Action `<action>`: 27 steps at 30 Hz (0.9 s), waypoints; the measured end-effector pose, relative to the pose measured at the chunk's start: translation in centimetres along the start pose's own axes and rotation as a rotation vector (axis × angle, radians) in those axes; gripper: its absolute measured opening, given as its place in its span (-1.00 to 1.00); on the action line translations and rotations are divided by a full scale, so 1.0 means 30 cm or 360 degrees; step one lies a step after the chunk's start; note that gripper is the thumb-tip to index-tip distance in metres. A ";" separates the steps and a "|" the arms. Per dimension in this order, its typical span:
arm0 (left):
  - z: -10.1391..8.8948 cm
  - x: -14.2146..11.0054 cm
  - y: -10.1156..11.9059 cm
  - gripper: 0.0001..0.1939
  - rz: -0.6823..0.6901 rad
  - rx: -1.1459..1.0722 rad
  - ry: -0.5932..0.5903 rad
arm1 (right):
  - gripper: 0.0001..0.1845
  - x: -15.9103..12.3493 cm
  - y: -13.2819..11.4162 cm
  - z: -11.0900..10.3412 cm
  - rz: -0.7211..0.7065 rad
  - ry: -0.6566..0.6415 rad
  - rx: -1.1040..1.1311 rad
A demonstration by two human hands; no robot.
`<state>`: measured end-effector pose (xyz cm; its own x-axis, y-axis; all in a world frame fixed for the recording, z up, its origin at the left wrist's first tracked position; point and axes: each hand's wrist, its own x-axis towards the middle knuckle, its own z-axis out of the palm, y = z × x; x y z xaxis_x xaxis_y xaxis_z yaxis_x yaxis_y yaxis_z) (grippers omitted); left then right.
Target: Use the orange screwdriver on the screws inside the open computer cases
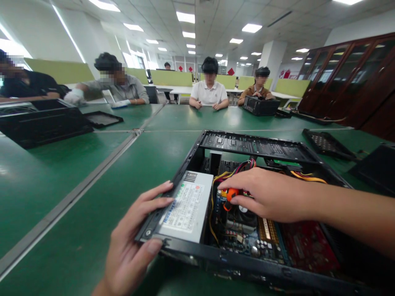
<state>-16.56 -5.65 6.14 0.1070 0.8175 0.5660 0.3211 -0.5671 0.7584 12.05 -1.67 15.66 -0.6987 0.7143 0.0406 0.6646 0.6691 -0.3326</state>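
An opened black computer case (253, 142) lies on its side in front of me. My left hand (132, 234) grips its near left corner, fingers on the top edge and thumb at the front edge. Beside those fingers sits the silver power supply (188, 209) with a white label. Inside the case, my right hand (262, 193) holds an orange and black screwdriver (232, 194) by its handle, above the motherboard (243, 242) near the round CPU cooler (243, 213). The screwdriver's tip is hidden. Yellow, red and black cables (228, 174) run behind the hand.
A green table (92, 222) carries the case, with a metal seam strip (101, 168) at left. Another black case (46, 123) stands at left, a black panel (328, 144) at right. Several people sit across; one has hands on a dark case (261, 106).
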 end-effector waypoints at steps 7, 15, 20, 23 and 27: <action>0.002 0.000 0.005 -0.58 -0.0001 -0.0034 0.0012 | -0.76 0.035 0.048 -0.044 0.0170 0.0156 -0.0159; 0.006 -0.005 -0.002 -0.54 0.0020 -0.0026 0.0027 | -0.76 0.060 0.081 0.010 0.0174 0.0044 -0.0135; 0.009 -0.004 0.001 -0.55 0.0038 0.0004 0.0020 | -0.79 0.066 0.094 0.020 0.0129 0.0069 -0.0215; 0.002 -0.002 -0.005 -0.55 0.0052 0.0007 -0.0002 | -0.72 0.074 0.100 0.025 0.0124 0.0131 -0.0408; -0.008 0.002 -0.019 -0.56 0.0102 0.0011 -0.0056 | -0.64 0.086 0.100 0.049 0.0130 0.0127 -0.0493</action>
<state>-16.97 -5.32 5.83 0.1604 0.7825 0.6016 0.3193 -0.6179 0.7185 11.86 1.87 13.38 -0.6249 0.7738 0.1032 0.7751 0.6308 -0.0359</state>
